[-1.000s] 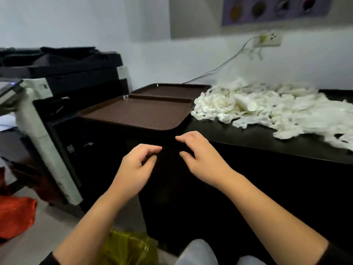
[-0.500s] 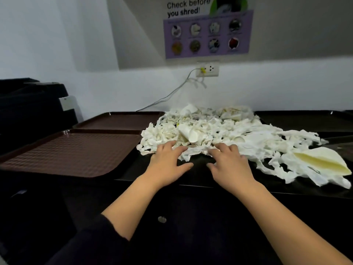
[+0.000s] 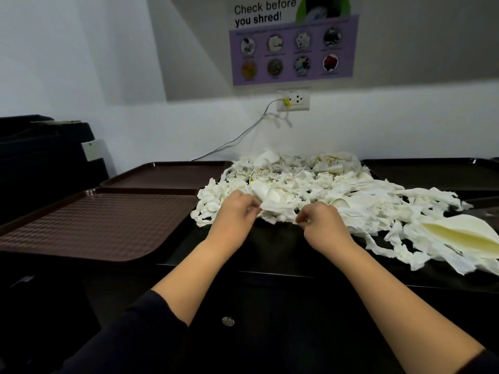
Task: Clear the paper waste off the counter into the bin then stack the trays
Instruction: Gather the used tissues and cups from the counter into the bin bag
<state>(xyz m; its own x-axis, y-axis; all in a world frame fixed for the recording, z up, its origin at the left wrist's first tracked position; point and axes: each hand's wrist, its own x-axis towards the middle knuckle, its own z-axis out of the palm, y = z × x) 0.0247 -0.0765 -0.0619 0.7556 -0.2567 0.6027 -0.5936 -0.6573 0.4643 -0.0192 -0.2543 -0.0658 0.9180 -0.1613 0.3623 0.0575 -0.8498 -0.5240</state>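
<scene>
A wide heap of white shredded and crumpled paper waste (image 3: 310, 190) covers the middle of the black counter (image 3: 229, 252). At its near edge my left hand (image 3: 237, 211) and my right hand (image 3: 321, 222) both curl their fingers around clumps of the paper. Two brown trays lie side by side on the left: a near tray (image 3: 94, 228) and a far tray (image 3: 167, 175). A dark tray (image 3: 432, 171) sits at the back right, partly under the paper. The bin is out of view.
A black printer (image 3: 40, 157) stands at the far left. A cable (image 3: 237, 137) runs down from a wall socket (image 3: 294, 99) to behind the trays. A cream folded sheet (image 3: 464, 233) lies at the right of the heap. Cabinet doors are below the counter.
My view swung from the trays to the paper heap. Both hands reached onto the counter, lay flat on the heap's edge, and now their fingers have closed on paper.
</scene>
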